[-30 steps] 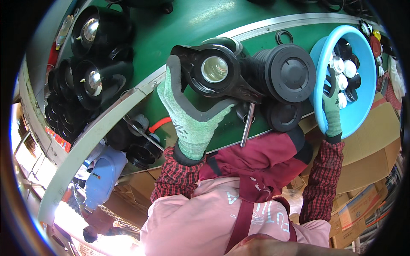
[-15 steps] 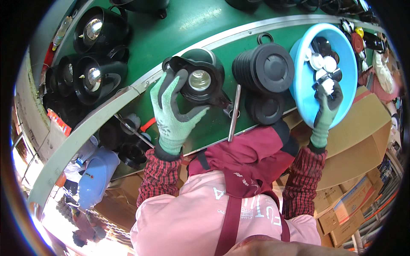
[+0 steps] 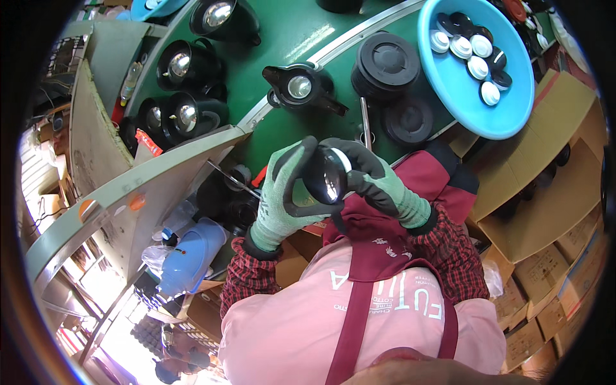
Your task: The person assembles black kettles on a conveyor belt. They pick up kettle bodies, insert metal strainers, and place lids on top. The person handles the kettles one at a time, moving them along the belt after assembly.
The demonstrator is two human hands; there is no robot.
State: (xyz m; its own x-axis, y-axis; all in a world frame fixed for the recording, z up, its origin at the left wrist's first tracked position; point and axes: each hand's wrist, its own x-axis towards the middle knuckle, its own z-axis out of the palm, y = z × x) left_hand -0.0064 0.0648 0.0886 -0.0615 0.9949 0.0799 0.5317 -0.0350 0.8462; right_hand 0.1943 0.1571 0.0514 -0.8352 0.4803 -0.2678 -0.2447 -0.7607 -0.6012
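Black cap with white rim [image 3: 324,181]: held up in front of the green tabletop [image 3: 276,50], just off its near edge, above the maroon apron [image 3: 378,240]; glossy side toward the left, white side toward the right.
Left hand [image 3: 281,189]: gloved, curved around the dark side of the cap, thumb below and fingers above.
Right hand [image 3: 387,189]: gloved, bent narrow, fingers closed in on the white rim.
Open black jug [image 3: 300,88]: upright toward the tabletop's near edge, touched by neither hand, shiny liner in full view.
Blue tub [image 3: 508,119]: at the right end of the near edge, with white and black caps [image 3: 461,47] inside.
Black disc stack [image 3: 388,61]: between jug and tub.
Progress: one cap out and in both hands, apparently being turned or adjusted; no cover yet on the jug, nor on the black jugs [image 3: 187,117] by the tabletop's left edge; plenty of caps left in the tub.
Since half a second ago: away from the jug with the left, out of the tub with the right; now together on one cap.
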